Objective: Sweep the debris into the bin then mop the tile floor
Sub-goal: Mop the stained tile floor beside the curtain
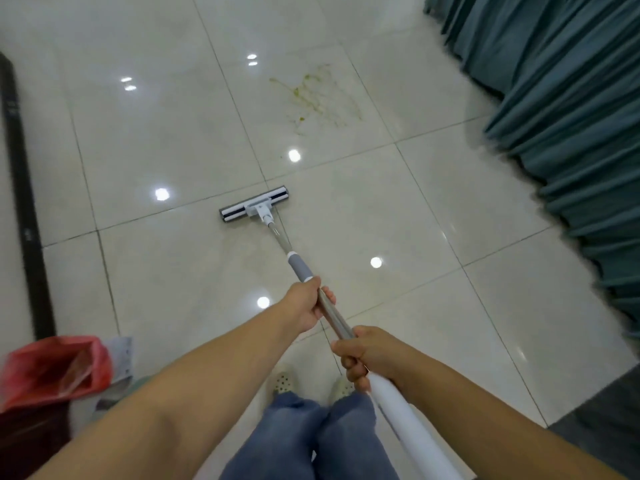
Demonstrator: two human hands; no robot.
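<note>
Head view, looking down over both forearms. Left hand (304,304) wrapped around the metal stretch of the mop pole (332,315), just below the grey sleeve (300,267), fingers curled right round and closed tight on it. Right hand (360,355) clamped lower on the same pole, nearer the body, fist shut where the metal meets the white handle end (408,427). Hands close together, one ahead of the other along the pole, not touching.

Out in front, beyond the left hand: flat mop head (254,204), resting on the glossy tile floor (156,140), set crosswise just short of a grout line. Further ahead still and a little to the right, well apart from the mop head: greenish-yellow smear (313,95), streaky, spread across one tile. Ceiling lights glinting as bright spots all over the tiles.

Down at the lower left, beside the left forearm: bin with a red bag (52,370) lining it, mouth open, somewhat blurred. Something pale and papery just beside it, too blurred to tell. Dark long bar (24,202) lying along the left edge of the floor. Teal curtain (568,126) hanging in folds down the right side. Below the hands: blue trousers (311,434) and pale perforated shoes (284,381) planted on the tiles.
</note>
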